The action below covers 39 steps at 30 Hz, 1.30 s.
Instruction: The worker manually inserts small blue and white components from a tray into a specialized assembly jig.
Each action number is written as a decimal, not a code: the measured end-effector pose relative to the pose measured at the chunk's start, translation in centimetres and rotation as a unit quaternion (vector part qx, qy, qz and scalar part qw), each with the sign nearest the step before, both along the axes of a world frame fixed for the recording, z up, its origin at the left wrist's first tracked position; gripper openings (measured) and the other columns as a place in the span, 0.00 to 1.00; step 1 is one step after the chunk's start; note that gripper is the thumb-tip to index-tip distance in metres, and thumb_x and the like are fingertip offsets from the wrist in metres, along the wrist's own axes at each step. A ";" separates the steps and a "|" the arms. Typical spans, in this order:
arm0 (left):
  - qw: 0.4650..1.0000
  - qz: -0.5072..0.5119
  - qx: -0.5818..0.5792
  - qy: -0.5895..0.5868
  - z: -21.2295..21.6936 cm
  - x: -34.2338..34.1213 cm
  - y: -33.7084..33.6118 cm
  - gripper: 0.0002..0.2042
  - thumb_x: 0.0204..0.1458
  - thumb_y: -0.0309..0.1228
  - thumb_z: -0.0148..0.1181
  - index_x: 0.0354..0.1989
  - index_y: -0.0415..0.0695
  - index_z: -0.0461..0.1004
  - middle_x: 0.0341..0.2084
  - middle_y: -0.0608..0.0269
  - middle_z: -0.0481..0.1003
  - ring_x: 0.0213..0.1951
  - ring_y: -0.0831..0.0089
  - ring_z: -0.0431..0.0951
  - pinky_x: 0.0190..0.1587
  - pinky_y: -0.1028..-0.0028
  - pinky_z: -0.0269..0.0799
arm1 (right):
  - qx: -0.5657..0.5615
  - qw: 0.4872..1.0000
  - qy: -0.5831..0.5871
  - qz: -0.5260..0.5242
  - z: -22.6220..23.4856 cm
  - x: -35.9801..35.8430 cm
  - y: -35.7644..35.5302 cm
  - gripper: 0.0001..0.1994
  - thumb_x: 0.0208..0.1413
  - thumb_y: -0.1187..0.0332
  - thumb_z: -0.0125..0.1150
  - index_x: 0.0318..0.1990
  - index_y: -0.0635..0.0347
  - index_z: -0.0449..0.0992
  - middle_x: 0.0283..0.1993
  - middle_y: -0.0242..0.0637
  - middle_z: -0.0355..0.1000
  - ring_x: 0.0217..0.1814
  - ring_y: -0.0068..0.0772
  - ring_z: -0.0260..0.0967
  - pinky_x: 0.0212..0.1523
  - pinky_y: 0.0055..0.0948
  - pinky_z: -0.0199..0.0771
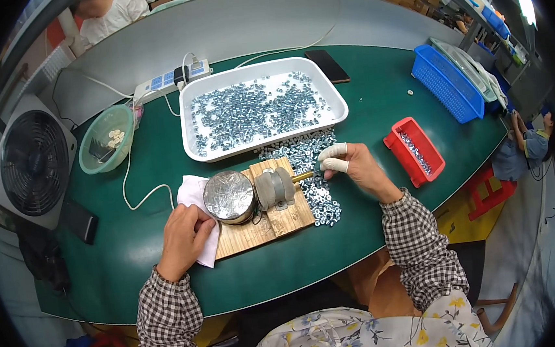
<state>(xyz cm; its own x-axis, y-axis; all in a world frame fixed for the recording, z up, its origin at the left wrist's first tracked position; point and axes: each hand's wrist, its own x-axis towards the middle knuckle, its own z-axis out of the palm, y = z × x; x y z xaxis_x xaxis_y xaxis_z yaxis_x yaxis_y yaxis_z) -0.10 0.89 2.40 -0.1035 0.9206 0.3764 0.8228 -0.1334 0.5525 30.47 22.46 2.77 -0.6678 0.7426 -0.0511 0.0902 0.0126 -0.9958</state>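
Note:
A small motor bound with grey tape sits on a wooden board, its brass shaft pointing right. Beside it stands a round can with a silvery foil top. My right hand, with pale finger cots, is closed in a pinch at the shaft's tip, on a small metal part mostly hidden by the fingers. My left hand rests with curled fingers on a white cloth by the can; what it grips, if anything, is hidden. Loose metal nuts lie heaped beside and behind the board.
Behind the board, a white tray holds many nuts. A red bin with small metal pieces stands right, a blue basket farther back. At left are a green bowl, a fan and a power strip with cables.

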 end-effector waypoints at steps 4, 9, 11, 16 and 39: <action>1.000 0.001 -0.001 -0.004 -0.1 0.0 0.0 0.07 0.46 0.25 0.64 0.25 0.41 0.70 0.20 0.60 0.67 0.26 0.62 0.67 0.31 0.66 0.61 | 0.012 1.000 -0.006 0.016 0.0 0.0 -0.3 0.06 0.55 0.77 0.60 0.40 0.67 0.76 0.37 0.36 0.75 0.34 0.23 0.75 0.37 0.22 0.77; 1.000 -0.007 0.005 0.000 -0.2 -0.1 0.1 0.07 0.46 0.25 0.64 0.25 0.41 0.70 0.20 0.60 0.67 0.26 0.62 0.67 0.31 0.66 0.61 | -0.053 0.998 0.029 0.008 0.3 -0.2 -0.7 0.05 0.55 0.78 0.60 0.38 0.68 0.76 0.37 0.36 0.74 0.34 0.25 0.76 0.37 0.23 0.78; 1.000 -0.005 0.005 -0.001 -0.2 -0.1 0.1 0.07 0.46 0.25 0.64 0.25 0.41 0.70 0.20 0.60 0.67 0.26 0.62 0.67 0.31 0.66 0.61 | -0.050 0.998 0.034 0.014 0.1 -0.3 -0.8 0.05 0.54 0.78 0.61 0.38 0.68 0.76 0.37 0.36 0.74 0.34 0.26 0.76 0.37 0.23 0.79; 1.000 0.011 0.024 0.013 -0.4 -0.1 0.3 0.07 0.46 0.24 0.63 0.26 0.40 0.70 0.21 0.59 0.67 0.27 0.61 0.67 0.31 0.67 0.62 | -0.018 0.999 0.022 0.017 -0.2 -0.2 -0.7 0.05 0.55 0.78 0.60 0.38 0.69 0.75 0.34 0.37 0.75 0.35 0.27 0.76 0.37 0.23 0.79; 1.000 -0.004 0.015 -0.003 0.0 -0.2 0.3 0.07 0.45 0.24 0.64 0.26 0.41 0.70 0.21 0.59 0.67 0.27 0.62 0.67 0.32 0.66 0.62 | 0.036 0.997 0.062 0.032 -1.2 -0.7 -1.2 0.05 0.53 0.83 0.59 0.38 0.68 0.75 0.38 0.40 0.75 0.36 0.30 0.77 0.39 0.25 0.79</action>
<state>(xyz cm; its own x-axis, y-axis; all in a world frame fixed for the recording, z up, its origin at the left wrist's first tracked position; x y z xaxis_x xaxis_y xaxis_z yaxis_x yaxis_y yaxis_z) -0.32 1.18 2.39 -0.0977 0.9096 0.4038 0.8181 -0.1577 0.5530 29.79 21.27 1.58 -0.7118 0.6971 0.0862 -0.0359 0.0865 -0.9956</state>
